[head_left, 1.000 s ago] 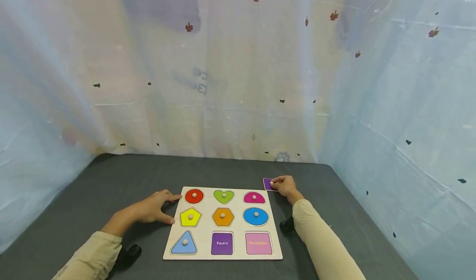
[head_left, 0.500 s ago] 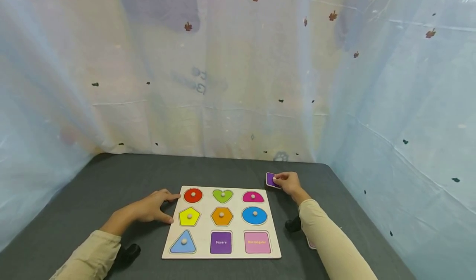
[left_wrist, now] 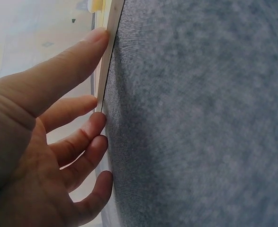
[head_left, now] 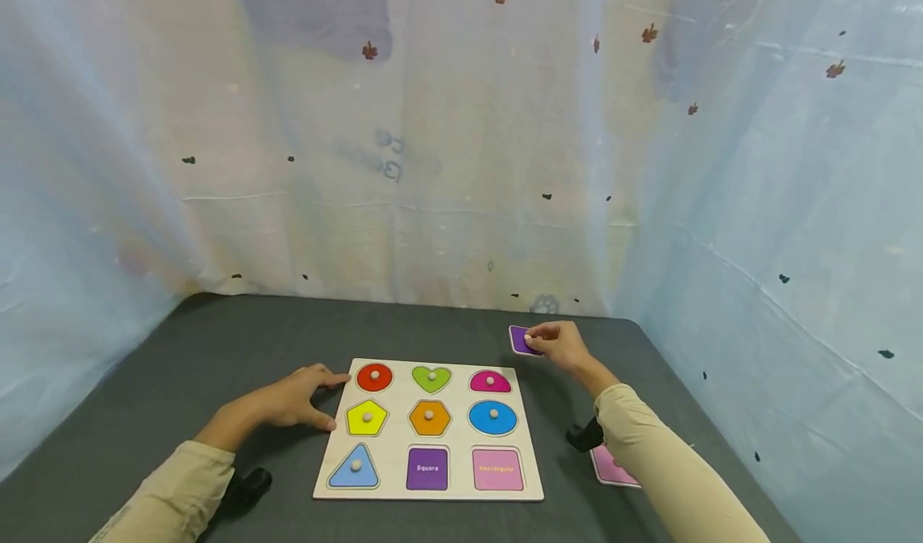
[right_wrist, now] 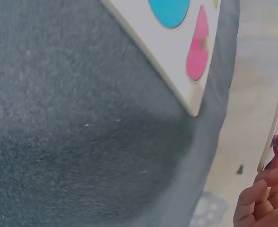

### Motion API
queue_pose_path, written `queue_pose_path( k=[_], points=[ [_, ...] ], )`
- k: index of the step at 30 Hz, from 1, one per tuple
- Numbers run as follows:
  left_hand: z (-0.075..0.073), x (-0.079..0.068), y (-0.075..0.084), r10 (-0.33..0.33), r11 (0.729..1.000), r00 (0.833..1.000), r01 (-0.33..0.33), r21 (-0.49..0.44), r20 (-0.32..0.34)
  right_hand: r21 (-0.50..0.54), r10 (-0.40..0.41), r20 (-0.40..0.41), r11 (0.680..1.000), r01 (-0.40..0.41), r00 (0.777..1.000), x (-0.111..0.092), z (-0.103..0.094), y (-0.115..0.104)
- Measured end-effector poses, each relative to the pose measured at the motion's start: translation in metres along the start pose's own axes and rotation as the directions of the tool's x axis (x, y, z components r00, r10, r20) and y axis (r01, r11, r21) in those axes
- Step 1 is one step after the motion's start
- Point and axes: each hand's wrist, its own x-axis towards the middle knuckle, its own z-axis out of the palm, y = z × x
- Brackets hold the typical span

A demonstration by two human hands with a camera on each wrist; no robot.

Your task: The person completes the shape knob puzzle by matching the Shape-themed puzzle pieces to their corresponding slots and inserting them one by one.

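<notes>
My right hand (head_left: 564,344) pinches the knob of a purple square puzzle piece (head_left: 517,339), held tilted beyond the board's far right corner. In the right wrist view that piece (right_wrist: 270,135) appears edge-on, raised off the table. My left hand (head_left: 294,399) touches the left edge of a wooden knob puzzle board (head_left: 398,440) with thumb and forefinger, the fingers (left_wrist: 70,111) spread loosely. Knobbed shapes sit in the board's upper two rows, and a blue triangle (head_left: 353,472) at lower left. The purple recess marked Square (head_left: 428,479) and pink recess marked Rectangular (head_left: 497,480) lie bare.
A pink puzzle piece (head_left: 607,469) lies on the dark grey table (head_left: 404,333) right of the board, partly hidden by my right sleeve (head_left: 663,439). Pale printed curtains (head_left: 447,166) hang behind and at both sides of the table.
My right hand has raised the purple square piece off the table and away from the board's far corner. The pink piece has come into view by my sleeve. My left hand stays put.
</notes>
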Motion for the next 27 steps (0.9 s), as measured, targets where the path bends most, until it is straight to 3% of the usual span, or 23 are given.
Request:
queue_pose_path(
  k=[12,27],
  points=[
    [0.001,0.003,-0.003,0.016,1.000,1.000,-0.016,0.008,0.009,-0.005,-0.170,0.103,0.985,0.171,0.980,-0.021,-0.002,-0.029],
    [0.000,0.004,-0.004,0.020,1.000,1.000,-0.020,0.013,0.012,-0.013,-0.326,0.220,0.942,0.337,0.920,-0.044,0.018,-0.047]
  ],
)
